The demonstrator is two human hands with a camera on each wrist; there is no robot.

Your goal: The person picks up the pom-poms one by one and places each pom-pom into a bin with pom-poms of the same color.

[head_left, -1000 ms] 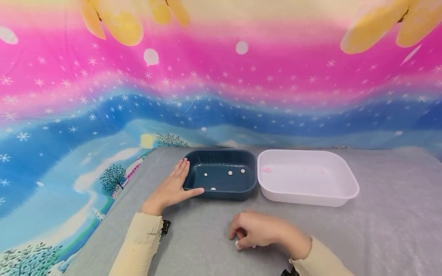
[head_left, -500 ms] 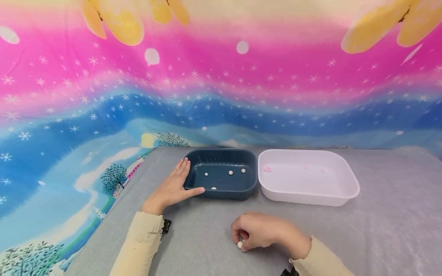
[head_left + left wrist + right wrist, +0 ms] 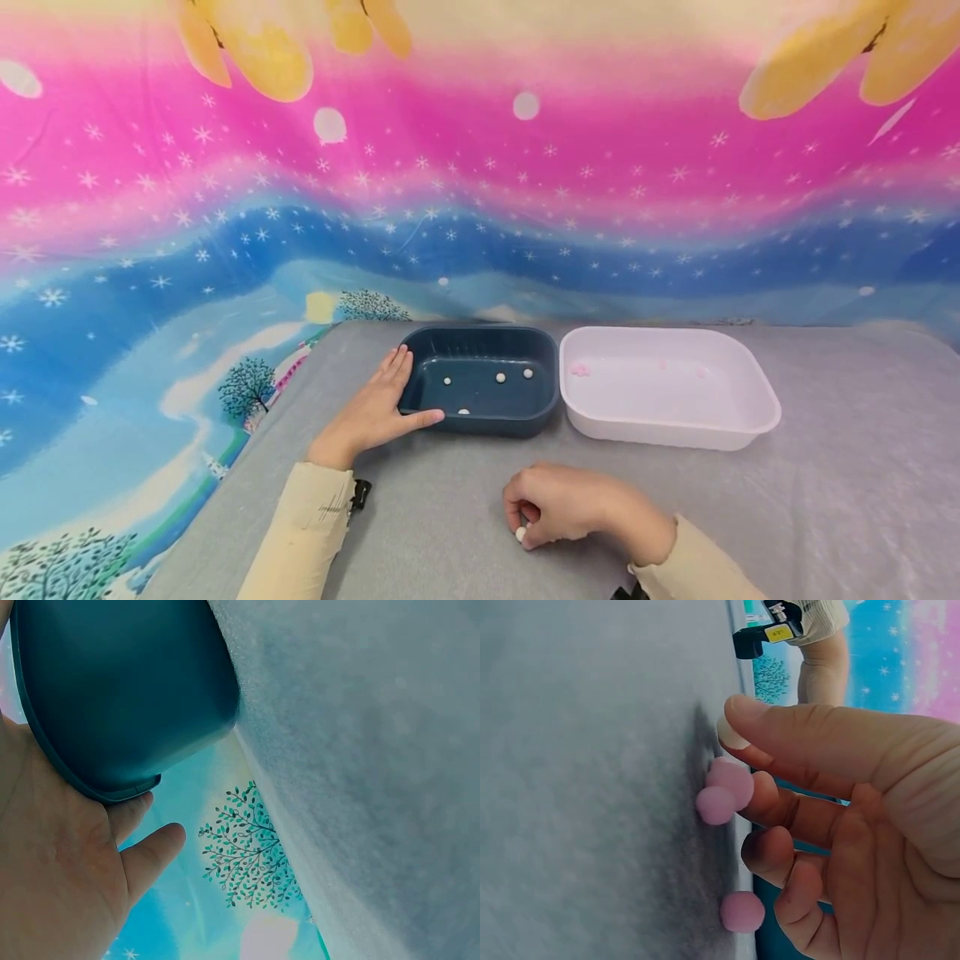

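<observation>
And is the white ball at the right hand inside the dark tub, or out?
Out: in the head view, the right hand pinches the white ball on the near side of the dark tub.

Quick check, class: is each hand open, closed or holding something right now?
Left hand: open, resting against the dark tray.
Right hand: closed, pinching a white ball.

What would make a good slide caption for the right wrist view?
Right hand pinching a white ball close to a gray cloth, with pink balls nearby.
</observation>
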